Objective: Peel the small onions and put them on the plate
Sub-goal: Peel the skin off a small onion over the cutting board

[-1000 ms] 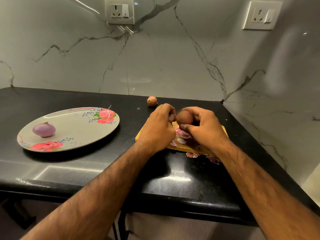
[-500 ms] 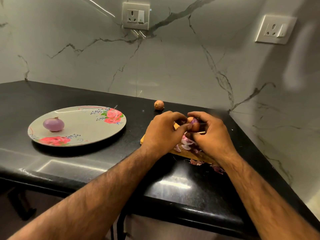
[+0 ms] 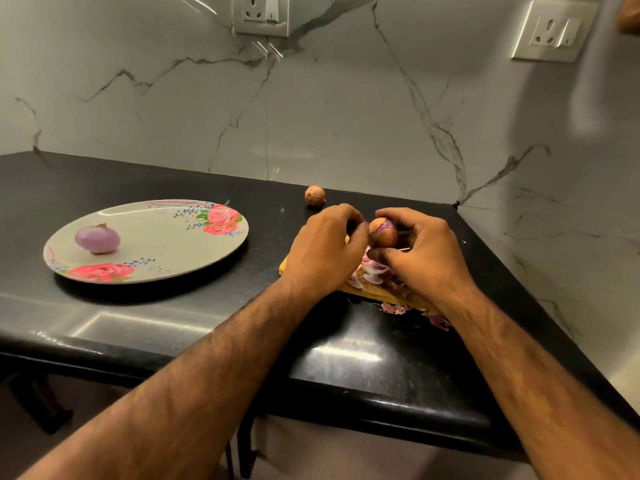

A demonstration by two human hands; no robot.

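Open counter (image 3: 266, 245) separates plate (image 3: 156, 237) from board (image 3: 384, 296); unpeeled onion (image 3: 314, 195) behind.

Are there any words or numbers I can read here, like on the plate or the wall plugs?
No words or numbers can be read.
The plate has only painted roses and squiggles.
The sockets show no readable marks.
The onion being peeled has no sticker.
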